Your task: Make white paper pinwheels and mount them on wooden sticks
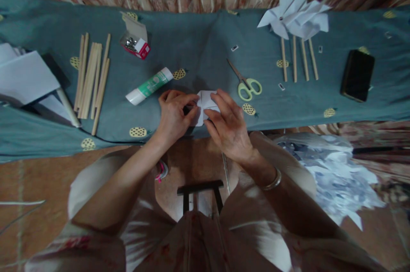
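A small piece of folded white paper [201,118] lies at the front edge of the cloth-covered table, between my two hands. My left hand [176,112] pinches its left side between thumb and fingers. On the right side, the fingers and thumb of my right hand [229,124] grip the paper's edge. A glue stick [150,86] with a green label lies beyond my left hand. Scissors [245,82] with pale green handles rest beyond my right hand, blades pointing away. The paper's underside is hidden.
Several wooden sticks [91,80], an opened pin box [136,43] and white paper sheets [27,77] lie to the left. Paper pinwheels [296,18] on sticks and a dark phone [358,75] are at the right. A plastic bag [339,174] of white pieces stands below the table.
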A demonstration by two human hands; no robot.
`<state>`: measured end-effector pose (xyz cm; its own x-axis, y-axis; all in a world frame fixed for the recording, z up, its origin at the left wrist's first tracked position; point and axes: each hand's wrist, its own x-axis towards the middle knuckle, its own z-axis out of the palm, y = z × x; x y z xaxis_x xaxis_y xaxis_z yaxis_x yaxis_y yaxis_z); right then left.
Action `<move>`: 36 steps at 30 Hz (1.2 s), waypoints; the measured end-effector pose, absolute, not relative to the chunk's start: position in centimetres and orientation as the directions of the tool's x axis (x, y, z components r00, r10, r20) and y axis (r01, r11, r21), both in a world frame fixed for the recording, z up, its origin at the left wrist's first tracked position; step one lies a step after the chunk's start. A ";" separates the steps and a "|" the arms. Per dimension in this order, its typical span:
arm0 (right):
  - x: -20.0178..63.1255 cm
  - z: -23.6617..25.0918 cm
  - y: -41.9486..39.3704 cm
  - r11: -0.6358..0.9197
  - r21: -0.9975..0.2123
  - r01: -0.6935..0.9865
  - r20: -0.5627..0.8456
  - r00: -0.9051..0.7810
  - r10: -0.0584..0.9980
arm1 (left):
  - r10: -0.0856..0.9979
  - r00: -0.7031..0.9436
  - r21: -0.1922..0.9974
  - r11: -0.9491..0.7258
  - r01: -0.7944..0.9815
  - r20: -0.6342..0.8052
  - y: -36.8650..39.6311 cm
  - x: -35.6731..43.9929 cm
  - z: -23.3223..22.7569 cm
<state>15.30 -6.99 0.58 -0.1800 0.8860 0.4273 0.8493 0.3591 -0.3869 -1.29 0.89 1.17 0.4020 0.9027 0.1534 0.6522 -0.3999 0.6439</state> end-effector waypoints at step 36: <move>14.7 0.4 -7.2 0.332 -0.378 0.864 0.358 -0.194 0.913 | 0.900 0.414 0.636 -0.402 0.659 0.140 1.0 -1.4 1.2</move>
